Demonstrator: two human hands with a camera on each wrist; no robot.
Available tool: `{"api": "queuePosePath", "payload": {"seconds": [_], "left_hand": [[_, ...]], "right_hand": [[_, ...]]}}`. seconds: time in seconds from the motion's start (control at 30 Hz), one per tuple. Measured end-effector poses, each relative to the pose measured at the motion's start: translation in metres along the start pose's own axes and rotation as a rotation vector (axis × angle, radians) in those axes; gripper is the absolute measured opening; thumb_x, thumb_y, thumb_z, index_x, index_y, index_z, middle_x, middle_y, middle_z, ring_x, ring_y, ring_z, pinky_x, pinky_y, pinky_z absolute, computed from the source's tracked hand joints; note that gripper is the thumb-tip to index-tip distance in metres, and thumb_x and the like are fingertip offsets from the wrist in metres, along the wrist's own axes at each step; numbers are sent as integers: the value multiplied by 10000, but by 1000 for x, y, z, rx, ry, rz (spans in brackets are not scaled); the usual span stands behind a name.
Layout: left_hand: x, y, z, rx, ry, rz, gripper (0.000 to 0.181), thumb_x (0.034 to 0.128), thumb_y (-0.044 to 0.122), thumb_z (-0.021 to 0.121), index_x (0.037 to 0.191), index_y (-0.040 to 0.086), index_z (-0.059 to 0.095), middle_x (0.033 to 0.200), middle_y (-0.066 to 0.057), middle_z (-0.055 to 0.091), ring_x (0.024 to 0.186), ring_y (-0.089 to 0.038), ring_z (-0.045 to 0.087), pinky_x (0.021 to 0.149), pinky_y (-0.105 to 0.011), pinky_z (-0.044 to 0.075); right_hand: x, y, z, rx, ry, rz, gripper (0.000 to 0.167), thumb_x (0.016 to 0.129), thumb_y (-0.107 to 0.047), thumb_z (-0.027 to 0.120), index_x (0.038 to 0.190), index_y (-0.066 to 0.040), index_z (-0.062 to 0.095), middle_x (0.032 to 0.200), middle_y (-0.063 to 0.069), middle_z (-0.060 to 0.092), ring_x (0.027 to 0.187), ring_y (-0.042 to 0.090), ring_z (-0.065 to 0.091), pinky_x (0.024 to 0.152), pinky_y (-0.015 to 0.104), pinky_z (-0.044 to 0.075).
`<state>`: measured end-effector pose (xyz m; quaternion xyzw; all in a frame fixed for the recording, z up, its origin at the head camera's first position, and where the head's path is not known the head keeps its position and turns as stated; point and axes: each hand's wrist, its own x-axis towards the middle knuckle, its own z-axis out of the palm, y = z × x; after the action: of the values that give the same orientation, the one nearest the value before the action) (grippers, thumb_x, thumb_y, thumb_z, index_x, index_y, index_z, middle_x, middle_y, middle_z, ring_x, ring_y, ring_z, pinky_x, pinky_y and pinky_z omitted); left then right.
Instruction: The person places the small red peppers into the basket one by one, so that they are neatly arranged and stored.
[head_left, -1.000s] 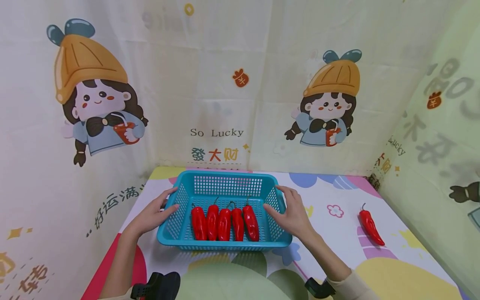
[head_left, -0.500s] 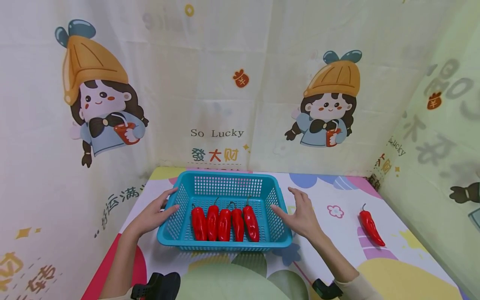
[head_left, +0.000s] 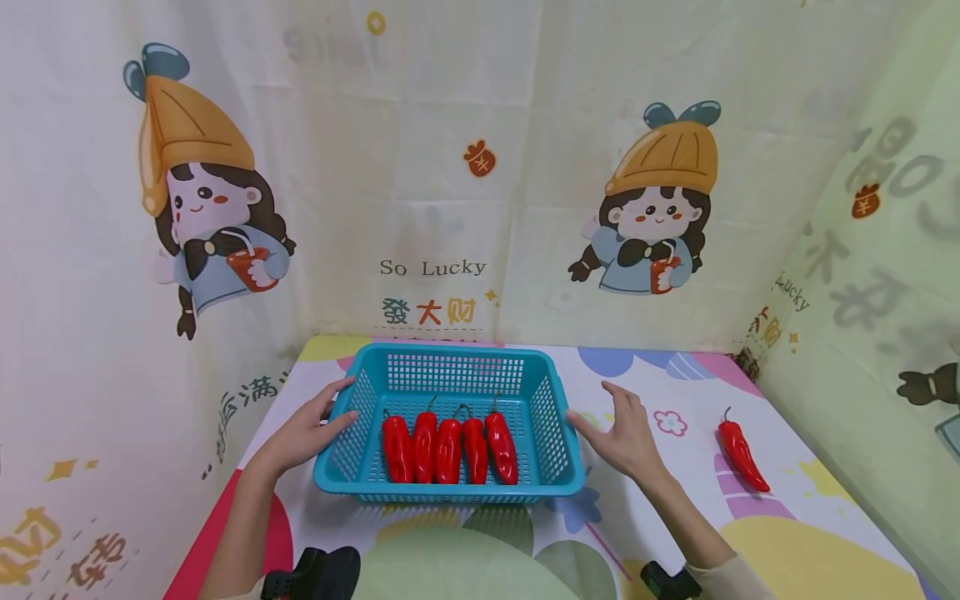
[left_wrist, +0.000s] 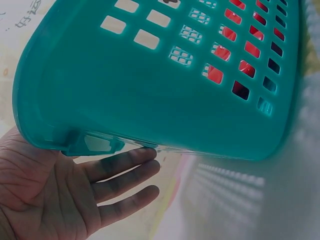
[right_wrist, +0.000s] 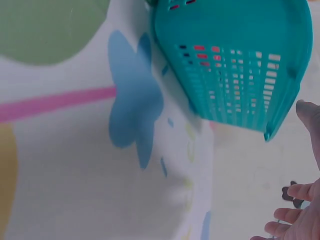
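Note:
A turquoise plastic basket [head_left: 450,490] with grid walls stands on the table in the head view. Several red chili peppers [head_left: 448,451] lie side by side in it, stems toward the far wall. My left hand [head_left: 303,429] holds the basket's left end, thumb over the rim and fingers outside. In the left wrist view the left hand's fingers [left_wrist: 127,162] extend along the outer wall. My right hand [head_left: 628,433] is spread beside the basket's right end, holding nothing; in the right wrist view its thumb [right_wrist: 311,117] is just apart from the rim.
Another red chili pepper [head_left: 741,454] lies by itself on the table's right side. A patterned cloth [head_left: 667,508] covers the table. Printed fabric walls [head_left: 525,208] rise behind and at both sides.
My right hand has let go of the basket's right end and moved right, away from the rim. The left hand, the basket and the peppers have stayed in place.

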<state>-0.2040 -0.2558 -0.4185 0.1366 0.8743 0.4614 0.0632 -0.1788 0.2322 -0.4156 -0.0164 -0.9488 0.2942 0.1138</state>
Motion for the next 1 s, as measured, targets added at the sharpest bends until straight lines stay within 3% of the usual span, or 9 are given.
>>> {"api": "queuePosePath", "payload": {"seconds": [1.0], "left_hand": [[2,-4,0,-25,-6,4,781,1012,300,640,1636,132,201,1533,-314,391,1309,-534,481,814,-471,624]], "right_hand": [[0,78,-34,-54,16,140,975,913,-539,682,1540,86,272,1516,386,279,1369,546,307,1072,727,355]]}}
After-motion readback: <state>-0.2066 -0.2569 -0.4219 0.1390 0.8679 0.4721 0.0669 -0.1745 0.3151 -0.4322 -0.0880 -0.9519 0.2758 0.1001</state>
